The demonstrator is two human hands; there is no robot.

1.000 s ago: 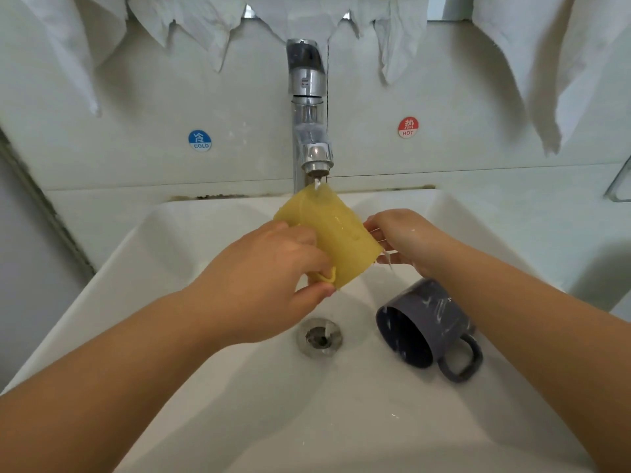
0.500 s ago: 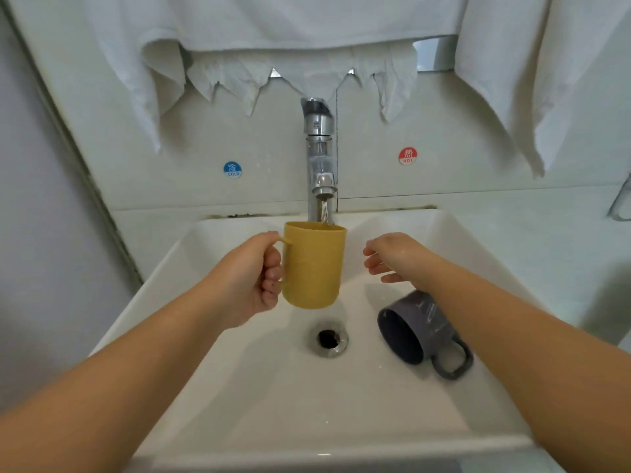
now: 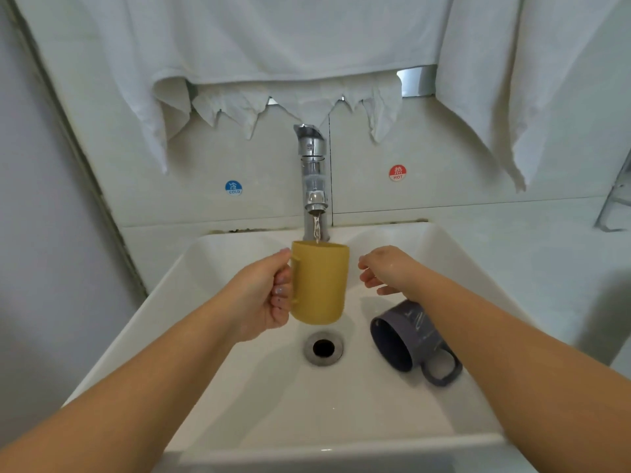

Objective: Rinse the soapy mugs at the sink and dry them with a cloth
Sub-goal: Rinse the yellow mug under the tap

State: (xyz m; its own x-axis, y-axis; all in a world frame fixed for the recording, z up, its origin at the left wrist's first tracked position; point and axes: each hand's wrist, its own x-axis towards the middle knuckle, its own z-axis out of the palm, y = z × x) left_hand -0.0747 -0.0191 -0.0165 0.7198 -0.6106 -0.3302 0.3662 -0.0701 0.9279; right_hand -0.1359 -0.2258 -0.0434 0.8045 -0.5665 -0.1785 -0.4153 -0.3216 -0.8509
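My left hand (image 3: 261,298) grips the handle of a yellow mug (image 3: 321,285) and holds it upright under the chrome tap (image 3: 313,175). A thin stream of water runs from the spout into the mug. My right hand (image 3: 386,268) hovers just right of the mug, fingers loosely curled, holding nothing. A dark grey mug (image 3: 406,336) lies on its side in the white sink (image 3: 239,387), mouth toward the drain, with soap streaks on its wall. White cloths (image 3: 273,46) hang on the wall above the tap.
The drain (image 3: 323,348) sits in the basin below the yellow mug. Blue cold (image 3: 234,188) and red hot (image 3: 397,173) stickers flank the tap. Another white cloth (image 3: 512,80) hangs at the right. A white counter (image 3: 529,250) extends to the right of the sink.
The yellow mug went from tilted and held by both hands to upright under the stream, held by its handle in my left hand. My right hand let go and drew aside.
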